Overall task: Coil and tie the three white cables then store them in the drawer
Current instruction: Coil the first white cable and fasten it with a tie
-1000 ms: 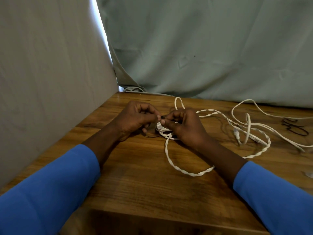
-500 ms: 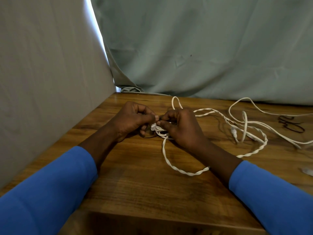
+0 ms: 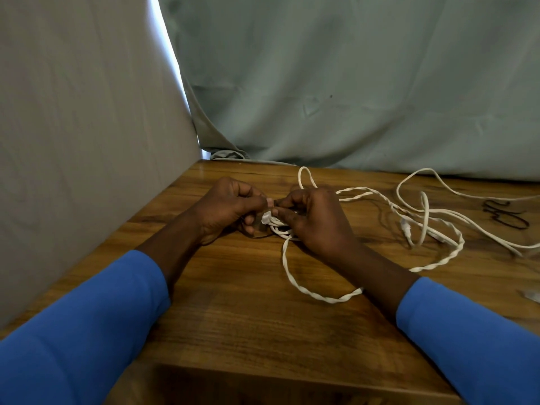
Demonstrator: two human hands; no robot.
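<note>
Mid-frame, left hand (image 3: 228,207) and right hand (image 3: 317,220) both pinch the twisted white cable's (image 3: 330,301) bundled end, slack trailing rightward.

I'm looking at some makeshift curtained-off corner, room type unclear: a grey-green sheet (image 3: 350,83) is hanging along the far edge of a wooden table (image 3: 233,317), a paler cloth (image 3: 87,141) is covering its left edge, and light (image 3: 172,59) is leaking in between them.

I count two hands, my left hand (image 3: 225,209) and right hand (image 3: 318,220); two blue sleeves (image 3: 81,323); one table (image 3: 248,323); white cables (image 3: 333,300) too tangled to number.
</note>
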